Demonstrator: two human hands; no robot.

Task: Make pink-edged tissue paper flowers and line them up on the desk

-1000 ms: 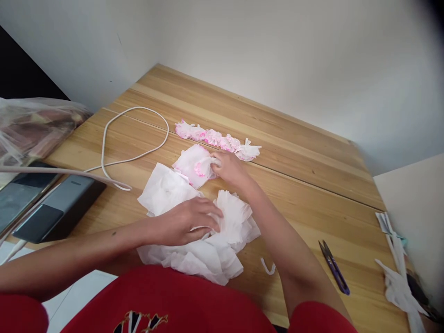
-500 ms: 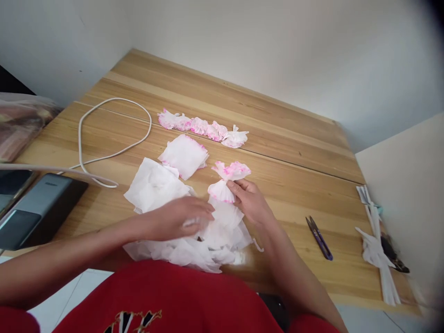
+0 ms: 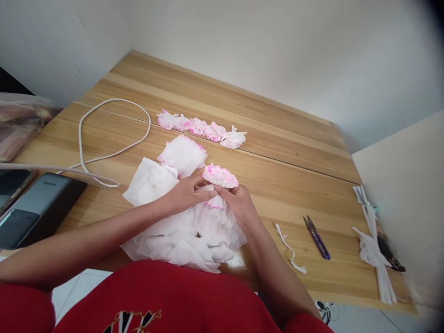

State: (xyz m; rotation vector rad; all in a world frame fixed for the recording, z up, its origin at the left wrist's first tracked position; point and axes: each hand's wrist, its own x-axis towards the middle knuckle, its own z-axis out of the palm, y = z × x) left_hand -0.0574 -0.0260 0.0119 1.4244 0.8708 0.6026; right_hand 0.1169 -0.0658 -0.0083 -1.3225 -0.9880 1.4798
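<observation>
A pink-edged white tissue paper flower (image 3: 220,175), pinched in at its middle and fanned out at both ends, is between my two hands. My right hand (image 3: 239,202) grips it at the gathered middle, thumb on top. From the left, my left hand (image 3: 189,193) closes on the same gathered part, its fingertips partly hidden behind the paper. Below the hands lies a loose heap of white tissue sheets (image 3: 180,247). Just beyond my left hand is a square stack of pink-edged tissue sheets (image 3: 182,155).
A row of finished-looking pink and white tissue flowers (image 3: 198,126) lies farther back. To the right are a thin white strip (image 3: 290,247), purple thread snips (image 3: 317,238) and a tied bundle of white strips (image 3: 373,247). A white cable (image 3: 80,138) and a power bank (image 3: 45,208) are left.
My left hand has moved up from above the heap to the flower and taken hold of it. The flower has turned and shifted slightly. A white strip now shows right of my right arm.
</observation>
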